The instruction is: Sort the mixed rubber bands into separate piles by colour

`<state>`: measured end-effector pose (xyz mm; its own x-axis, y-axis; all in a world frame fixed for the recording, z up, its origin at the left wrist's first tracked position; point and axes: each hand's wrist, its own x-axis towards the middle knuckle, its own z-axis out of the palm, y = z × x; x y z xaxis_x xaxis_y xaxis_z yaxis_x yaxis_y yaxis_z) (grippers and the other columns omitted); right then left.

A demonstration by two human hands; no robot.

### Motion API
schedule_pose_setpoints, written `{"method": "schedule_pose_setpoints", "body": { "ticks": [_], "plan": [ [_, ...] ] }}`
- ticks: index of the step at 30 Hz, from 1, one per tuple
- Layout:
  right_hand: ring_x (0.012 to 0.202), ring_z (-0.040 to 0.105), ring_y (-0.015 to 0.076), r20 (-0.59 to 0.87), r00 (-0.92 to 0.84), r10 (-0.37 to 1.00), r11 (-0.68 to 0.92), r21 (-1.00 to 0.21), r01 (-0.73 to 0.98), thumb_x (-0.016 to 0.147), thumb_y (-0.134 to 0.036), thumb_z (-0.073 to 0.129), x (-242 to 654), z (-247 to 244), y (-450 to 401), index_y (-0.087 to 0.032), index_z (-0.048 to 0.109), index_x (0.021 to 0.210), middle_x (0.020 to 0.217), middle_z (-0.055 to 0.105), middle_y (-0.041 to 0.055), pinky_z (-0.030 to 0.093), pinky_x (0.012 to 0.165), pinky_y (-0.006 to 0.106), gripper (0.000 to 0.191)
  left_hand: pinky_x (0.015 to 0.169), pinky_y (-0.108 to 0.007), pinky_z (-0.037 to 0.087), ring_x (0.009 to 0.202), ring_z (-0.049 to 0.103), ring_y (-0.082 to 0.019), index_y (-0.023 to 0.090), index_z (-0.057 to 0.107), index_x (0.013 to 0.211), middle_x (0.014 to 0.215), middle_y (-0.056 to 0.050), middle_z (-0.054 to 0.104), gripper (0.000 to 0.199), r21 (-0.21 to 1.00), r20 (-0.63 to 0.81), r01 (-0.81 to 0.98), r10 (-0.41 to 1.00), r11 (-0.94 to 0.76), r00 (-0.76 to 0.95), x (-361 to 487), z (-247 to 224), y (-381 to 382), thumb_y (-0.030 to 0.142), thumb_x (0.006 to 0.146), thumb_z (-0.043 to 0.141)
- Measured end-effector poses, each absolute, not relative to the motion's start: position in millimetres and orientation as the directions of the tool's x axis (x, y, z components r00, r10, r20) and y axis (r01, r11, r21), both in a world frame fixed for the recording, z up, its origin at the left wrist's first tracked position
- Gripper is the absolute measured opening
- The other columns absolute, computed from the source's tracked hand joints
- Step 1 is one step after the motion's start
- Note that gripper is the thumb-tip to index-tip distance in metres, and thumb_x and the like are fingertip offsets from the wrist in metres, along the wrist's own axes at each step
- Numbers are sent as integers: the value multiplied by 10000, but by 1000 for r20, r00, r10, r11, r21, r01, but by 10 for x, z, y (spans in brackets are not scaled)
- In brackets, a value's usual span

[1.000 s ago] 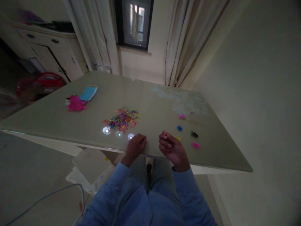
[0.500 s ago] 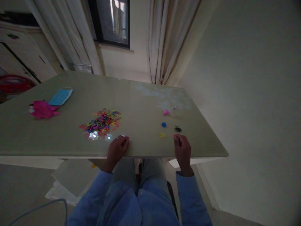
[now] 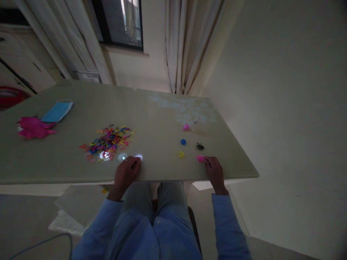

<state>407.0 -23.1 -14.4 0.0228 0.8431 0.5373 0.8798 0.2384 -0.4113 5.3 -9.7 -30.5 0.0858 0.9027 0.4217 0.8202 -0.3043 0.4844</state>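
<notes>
My right hand [image 3: 215,172] rests at the front right of the table, fingers pinched at the edge of a small pink clump of rubber bands [image 3: 200,158]. Whether a band is between the fingertips is too small to make out. Just beyond lie small piles of black bands [image 3: 200,146], yellow bands [image 3: 180,154] and blue bands [image 3: 183,142]. Near the front edge my left hand [image 3: 128,172] is closed, thumb against fingers, and what it may hold is hidden. To its upper left spreads a mixed heap of coloured rubber bands [image 3: 110,141].
Farther back on the table [image 3: 154,137] sit another pink clump [image 3: 185,127] and a small clear item [image 3: 196,121]. A blue face mask [image 3: 58,111] and a crumpled pink piece [image 3: 36,127] lie at the left. A wall [image 3: 284,119] stands along the right.
My right hand has shifted slightly right, uncovering the pink clump by its fingertips. My left hand stays closed near the front edge. The whole view has swung a little to the right.
</notes>
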Motion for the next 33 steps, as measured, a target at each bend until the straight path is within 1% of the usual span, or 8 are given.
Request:
{"method": "schedule_pose_setpoints", "body": {
  "ticks": [10,13,16,19,22,26,30,33],
  "plan": [
    [765,605,189,555,105,825,237,-508,828,951,-327,497,3735,125,-371,-187,670,967,913,661,91,499,678,307,224,693,-285,462,749,631,-190,179,672,920,840,-69,677,265,488,429,818,900,-305,79,48,-303,-98,339,932,461],
    [787,608,183,536,39,844,322,-563,761,949,-305,514,3328,250,-378,-193,670,958,895,662,80,493,697,297,193,709,-292,468,772,633,-196,173,671,911,848,-75,679,253,508,430,803,900,-312,77,55,-298,-96,316,931,463],
    [753,603,168,482,-99,870,429,-642,635,947,-281,519,2848,275,-322,-192,673,967,861,660,65,487,680,277,179,725,-303,475,784,632,-201,171,673,891,839,-79,679,239,537,433,781,899,-320,71,68,-289,-101,299,924,473],
    [726,608,156,401,-262,878,478,-713,513,941,-276,525,2424,178,-196,-195,685,995,871,676,60,487,673,264,188,726,-300,479,767,627,-190,178,677,877,815,-69,674,213,603,418,733,907,-315,45,73,-265,-108,289,908,498],
    [722,621,156,317,-372,873,472,-741,477,926,-292,545,2163,18,-53,-200,699,1004,879,698,57,494,694,268,196,718,-279,484,761,632,-171,186,688,875,814,-57,689,199,725,379,615,925,-311,22,24,-217,-104,304,893,529],
    [788,647,182,294,-307,905,417,-758,501,910,-320,560,2120,-144,55,-199,712,969,905,720,69,502,729,290,203,660,-252,481,700,621,-148,192,714,889,810,-43,706,228,816,317,525,947,-240,-60,-223,-122,-47,354,866,555],
    [729,647,174,247,-240,939,333,-830,448,901,-355,574,2227,-202,66,-190,711,954,870,717,66,510,656,271,221,620,-263,465,611,578,-141,173,722,941,812,-45,708,275,744,322,661,920,-100,-223,-664,-9,91,360,849,543],
    [691,639,165,219,-231,948,301,-854,424,893,-367,580,2250,-206,54,-188,712,965,875,712,65,508,606,257,234,715,-313,489,753,639,-207,163,739,965,891,-90,726,300,593,297,805,927,8,-228,-970,52,207,367,848,551]
  ]
}}
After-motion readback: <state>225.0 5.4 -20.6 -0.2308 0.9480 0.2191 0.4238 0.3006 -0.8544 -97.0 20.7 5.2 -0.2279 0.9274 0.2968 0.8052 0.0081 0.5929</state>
